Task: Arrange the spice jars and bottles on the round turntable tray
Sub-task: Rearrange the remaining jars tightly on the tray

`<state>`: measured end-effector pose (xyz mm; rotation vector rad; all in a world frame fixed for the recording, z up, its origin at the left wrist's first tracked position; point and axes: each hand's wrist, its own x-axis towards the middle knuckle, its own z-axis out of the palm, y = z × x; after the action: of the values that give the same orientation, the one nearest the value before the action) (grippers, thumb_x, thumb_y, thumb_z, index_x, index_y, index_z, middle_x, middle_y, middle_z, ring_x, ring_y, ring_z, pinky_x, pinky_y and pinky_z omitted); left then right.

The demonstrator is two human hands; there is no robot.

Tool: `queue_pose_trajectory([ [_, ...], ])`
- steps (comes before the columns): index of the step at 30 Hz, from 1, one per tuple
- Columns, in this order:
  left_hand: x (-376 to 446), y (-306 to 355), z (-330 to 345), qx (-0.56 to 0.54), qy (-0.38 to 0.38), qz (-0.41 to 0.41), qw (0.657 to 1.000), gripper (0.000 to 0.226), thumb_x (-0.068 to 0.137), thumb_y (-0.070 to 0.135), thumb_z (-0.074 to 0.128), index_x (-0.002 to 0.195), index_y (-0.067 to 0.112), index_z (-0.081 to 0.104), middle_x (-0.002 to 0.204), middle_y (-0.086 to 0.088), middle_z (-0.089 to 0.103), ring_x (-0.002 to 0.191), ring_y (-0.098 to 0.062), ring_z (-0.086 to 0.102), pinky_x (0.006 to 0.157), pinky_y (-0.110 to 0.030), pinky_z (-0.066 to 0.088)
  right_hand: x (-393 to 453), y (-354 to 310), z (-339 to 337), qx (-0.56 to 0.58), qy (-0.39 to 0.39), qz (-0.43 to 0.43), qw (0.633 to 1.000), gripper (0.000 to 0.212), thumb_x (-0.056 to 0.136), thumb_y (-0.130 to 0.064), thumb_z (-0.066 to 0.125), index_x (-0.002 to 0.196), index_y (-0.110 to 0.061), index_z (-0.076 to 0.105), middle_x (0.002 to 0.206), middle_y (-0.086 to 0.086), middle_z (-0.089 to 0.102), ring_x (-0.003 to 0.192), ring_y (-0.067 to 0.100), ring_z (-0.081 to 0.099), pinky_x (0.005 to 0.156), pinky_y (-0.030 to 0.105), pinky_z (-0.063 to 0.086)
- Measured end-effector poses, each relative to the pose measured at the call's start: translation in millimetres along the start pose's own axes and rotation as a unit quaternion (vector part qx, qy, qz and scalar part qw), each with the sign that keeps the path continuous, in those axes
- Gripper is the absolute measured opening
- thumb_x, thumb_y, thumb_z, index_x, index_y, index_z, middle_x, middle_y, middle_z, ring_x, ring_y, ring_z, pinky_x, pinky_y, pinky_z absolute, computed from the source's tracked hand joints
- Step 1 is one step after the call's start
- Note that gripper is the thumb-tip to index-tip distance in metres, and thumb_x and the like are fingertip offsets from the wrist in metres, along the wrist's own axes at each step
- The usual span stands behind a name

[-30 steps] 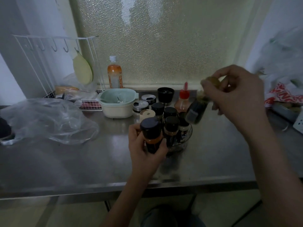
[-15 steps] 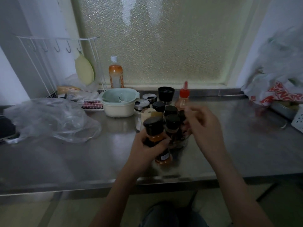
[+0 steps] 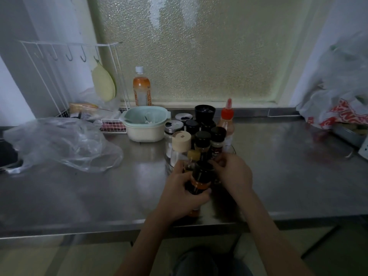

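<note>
Several spice jars and bottles stand packed together on the clear round turntable tray [image 3: 168,167] on the steel counter, among them a beige-capped jar [image 3: 181,138], black-capped jars [image 3: 202,137] and a small gold-capped bottle [image 3: 193,155]. My left hand [image 3: 184,196] is wrapped around a dark bottle with an orange band [image 3: 200,180] at the near edge of the cluster. My right hand [image 3: 234,174] sits just right of that bottle with its fingers curled against the jars. What those fingers grip is hidden.
A red-capped sauce bottle [image 3: 227,121], a black cup [image 3: 205,112] and a mint bowl [image 3: 146,122] stand behind the tray. An orange drink bottle [image 3: 141,90] is by the window. A crumpled clear bag [image 3: 59,144] lies left; plastic bags [image 3: 338,108] sit far right.
My right hand came down from the upper right with the gold-capped bottle, which now stands in the cluster. My left hand lowered the orange-banded bottle toward the tray's near edge.
</note>
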<state>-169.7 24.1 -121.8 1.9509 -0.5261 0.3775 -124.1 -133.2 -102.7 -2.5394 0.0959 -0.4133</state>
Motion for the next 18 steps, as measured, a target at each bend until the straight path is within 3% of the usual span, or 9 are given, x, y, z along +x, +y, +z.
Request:
queue_pose_trajectory([
  [4,0,0,-1,0.000,0.017,-0.003,1.000,0.016,0.064,0.037,0.068,0.062,0.048,0.056,0.097,0.019,0.042,0.089,-0.010,0.054,0.070,-0.016,0.038,6,1,-2,-0.034,-0.014,-0.027,0.999,0.016,0.086,-0.034,0.056,0.091,-0.019,0.060,0.091,0.010,0.068,0.086,0.031,0.062,0.062,0.028,0.034],
  [8,0,2,-2,0.004,0.018,0.015,1.000,0.020,0.066,0.035,0.069,0.063,0.050,0.055,0.101,0.011,0.044,0.092,-0.013,0.054,0.072,-0.014,0.039,2,2,-7,-0.010,-0.052,-0.039,0.998,0.015,0.086,-0.032,0.055,0.094,-0.020,0.061,0.086,0.006,0.064,0.084,0.029,0.061,0.061,0.028,0.034],
  [12,0,2,-2,0.019,0.022,0.015,0.999,0.021,0.064,0.036,0.068,0.063,0.052,0.055,0.102,0.016,0.043,0.093,-0.009,0.053,0.074,-0.008,0.037,-11,-4,-9,0.037,0.033,-0.081,0.995,0.004,0.082,-0.027,0.061,0.083,-0.024,0.063,0.077,-0.003,0.063,0.071,0.018,0.057,0.053,0.028,0.039],
  [15,0,1,-2,0.023,0.022,0.004,0.999,0.018,0.063,0.038,0.067,0.062,0.051,0.055,0.099,0.018,0.043,0.090,-0.008,0.053,0.071,-0.009,0.037,-11,-19,-3,-0.007,0.028,-0.107,0.994,0.016,0.077,-0.018,0.058,0.084,-0.031,0.066,0.082,-0.005,0.068,0.068,0.015,0.051,0.051,0.025,0.032],
  [18,-1,0,-2,0.021,0.021,-0.007,1.000,0.017,0.062,0.037,0.066,0.061,0.050,0.055,0.097,0.019,0.042,0.088,-0.007,0.052,0.070,-0.010,0.037,-7,-31,4,-0.062,0.034,-0.081,0.994,0.019,0.081,-0.017,0.056,0.089,-0.030,0.068,0.090,-0.003,0.071,0.074,0.019,0.059,0.056,0.025,0.034],
])
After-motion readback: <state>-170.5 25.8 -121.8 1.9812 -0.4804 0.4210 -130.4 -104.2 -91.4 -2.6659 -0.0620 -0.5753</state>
